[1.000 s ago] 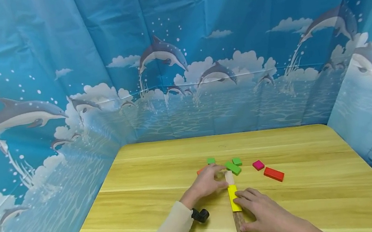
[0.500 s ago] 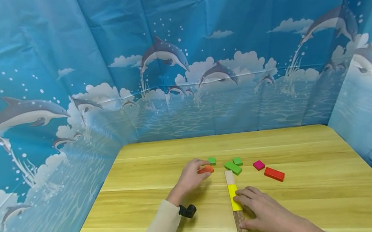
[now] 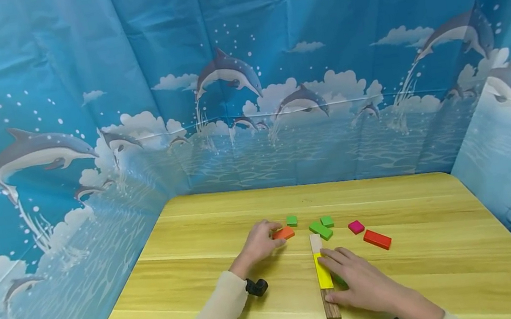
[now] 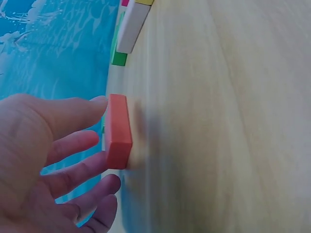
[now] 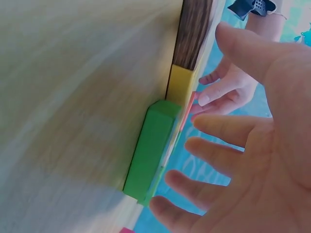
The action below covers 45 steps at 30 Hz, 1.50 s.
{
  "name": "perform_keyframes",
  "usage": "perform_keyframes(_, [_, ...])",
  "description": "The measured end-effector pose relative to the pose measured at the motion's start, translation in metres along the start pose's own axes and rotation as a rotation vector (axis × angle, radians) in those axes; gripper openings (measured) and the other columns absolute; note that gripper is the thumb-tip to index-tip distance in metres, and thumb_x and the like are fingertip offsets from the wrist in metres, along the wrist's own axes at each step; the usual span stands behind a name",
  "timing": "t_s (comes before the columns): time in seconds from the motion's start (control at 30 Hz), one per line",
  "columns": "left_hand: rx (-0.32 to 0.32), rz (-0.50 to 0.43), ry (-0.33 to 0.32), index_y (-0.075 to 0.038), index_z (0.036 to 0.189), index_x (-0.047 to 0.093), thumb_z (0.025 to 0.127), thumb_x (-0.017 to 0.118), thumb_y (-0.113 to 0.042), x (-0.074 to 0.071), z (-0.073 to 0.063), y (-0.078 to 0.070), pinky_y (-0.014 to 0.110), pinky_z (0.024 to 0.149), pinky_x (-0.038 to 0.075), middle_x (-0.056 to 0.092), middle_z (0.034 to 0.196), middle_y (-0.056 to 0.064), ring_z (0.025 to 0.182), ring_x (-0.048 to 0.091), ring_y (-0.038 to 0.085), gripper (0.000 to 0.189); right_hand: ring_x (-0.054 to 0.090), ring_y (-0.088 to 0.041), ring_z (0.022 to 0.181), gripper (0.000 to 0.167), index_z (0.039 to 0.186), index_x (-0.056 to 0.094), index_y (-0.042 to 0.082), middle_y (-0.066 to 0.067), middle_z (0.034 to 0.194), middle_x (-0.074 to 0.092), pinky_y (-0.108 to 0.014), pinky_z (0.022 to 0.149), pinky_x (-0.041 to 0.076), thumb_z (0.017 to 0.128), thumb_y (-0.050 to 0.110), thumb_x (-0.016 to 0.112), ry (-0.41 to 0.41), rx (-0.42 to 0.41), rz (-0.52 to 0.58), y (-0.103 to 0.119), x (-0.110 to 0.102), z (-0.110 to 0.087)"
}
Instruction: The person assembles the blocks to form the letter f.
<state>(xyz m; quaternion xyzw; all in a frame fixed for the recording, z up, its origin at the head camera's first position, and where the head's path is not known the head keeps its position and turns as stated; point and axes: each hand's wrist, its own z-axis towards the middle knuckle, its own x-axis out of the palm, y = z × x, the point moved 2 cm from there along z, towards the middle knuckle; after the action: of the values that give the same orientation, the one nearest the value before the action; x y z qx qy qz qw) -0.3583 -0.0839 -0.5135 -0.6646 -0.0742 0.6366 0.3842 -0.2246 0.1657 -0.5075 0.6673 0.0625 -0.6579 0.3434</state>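
My left hand (image 3: 258, 243) is at the left end of an orange block (image 3: 285, 233). Its thumb and fingers are spread to either side of the block (image 4: 119, 131), fingertips right at its edges in the left wrist view. Over the row of blocks hovers my right hand (image 3: 363, 283), fingers apart and loosely bent, holding nothing. That row runs from a pale wood block (image 3: 315, 243) through a yellow block (image 3: 323, 275) to a dark brown block (image 3: 332, 311). Beside the yellow block lies a long green block (image 5: 150, 150), partly hidden under the right hand in the head view.
Farther back on the wooden table (image 3: 190, 256) lie a small green block (image 3: 292, 221), another small green one (image 3: 327, 221) and a longer green block (image 3: 321, 230). To the right are a pink block (image 3: 355, 227) and a red block (image 3: 377, 239). A dolphin-print curtain (image 3: 284, 155) surrounds the table.
My left hand has moved left from the pale block to the orange block. The right hand has shifted slightly up off the row, and the long green block beneath it now shows.
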Motion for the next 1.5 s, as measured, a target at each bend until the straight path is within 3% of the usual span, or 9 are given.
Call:
perform_keyframes(0.2, [-0.008,-0.002,-0.006,-0.008,0.132,0.068,0.089,0.08,-0.023,0.005,0.005,0.001,0.029,0.074,0.048,0.064,0.112,0.005,0.087,0.054,0.014,0.046,0.031,-0.047,0.143,0.079,0.151,0.048,0.01,-0.008,0.16,0.036,-0.068,0.104,0.034,0.091,0.058,0.068,0.03,0.007,0.004,-0.002,0.0,0.003])
perform_keyframes(0.5, [-0.039,0.034,-0.025,-0.009,0.13,0.069,0.086,0.083,-0.024,0.01,0.01,0.004,0.029,0.075,0.049,0.064,0.111,0.002,0.09,0.055,0.014,0.049,0.031,-0.047,0.143,0.077,0.149,0.051,0.011,-0.008,0.158,0.039,-0.07,0.103,0.033,0.091,0.06,0.067,0.063,0.028,-0.01,-0.003,0.002,0.009])
perform_keyframes(0.8, [-0.032,0.056,-0.046,-0.008,0.122,0.074,0.085,0.082,-0.015,0.01,0.011,0.003,0.031,0.079,0.051,0.065,0.104,0.002,0.089,0.059,0.014,0.038,0.034,-0.048,0.14,0.075,0.146,0.054,0.009,-0.01,0.157,0.041,-0.071,0.102,0.034,0.091,0.058,0.068,0.074,0.015,-0.023,0.0,0.0,0.011])
perform_keyframes(1.2, [-0.019,0.038,-0.046,-0.008,0.122,0.074,0.087,0.08,-0.014,0.01,0.009,0.007,0.031,0.08,0.051,0.065,0.104,0.0,0.09,0.059,0.015,0.036,0.034,-0.049,0.139,0.075,0.146,0.054,0.007,-0.012,0.156,0.041,-0.071,0.1,0.036,0.091,0.057,0.068,0.087,0.007,-0.026,0.002,-0.001,0.011])
perform_keyframes(1.5, [0.013,0.078,-0.05,-0.011,0.123,0.074,0.087,0.08,-0.014,0.012,0.011,0.008,0.031,0.081,0.05,0.065,0.106,-0.001,0.094,0.058,0.015,0.036,0.036,-0.048,0.138,0.076,0.145,0.055,0.008,-0.012,0.155,0.042,-0.07,0.1,0.036,0.09,0.058,0.069,0.084,0.009,-0.03,0.001,-0.002,0.012])
